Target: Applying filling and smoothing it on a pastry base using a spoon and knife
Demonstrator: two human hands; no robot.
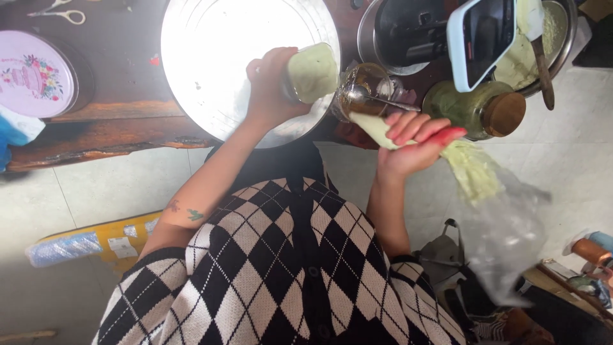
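My left hand (268,86) grips a small glass (313,72) filled with pale green cream and holds it tilted over the edge of a large round metal tray (217,57). A clear piping bag (472,169) of the same pale green cream is squeezed in my right hand (412,144). The bag's narrow tip (370,126) points left towards the glass and ends a little short of it. Its loose plastic end hangs down to the right.
A wooden table (108,137) carries a glass cup with a spoon (364,89), a green-filled jar with a wooden lid (469,108), a propped phone (482,38), a metal pot (396,32), a bowl of green cream with a spatula (543,51), a pink round tin (32,73) and scissors (60,11). A bag (447,255) sits on the tiled floor.
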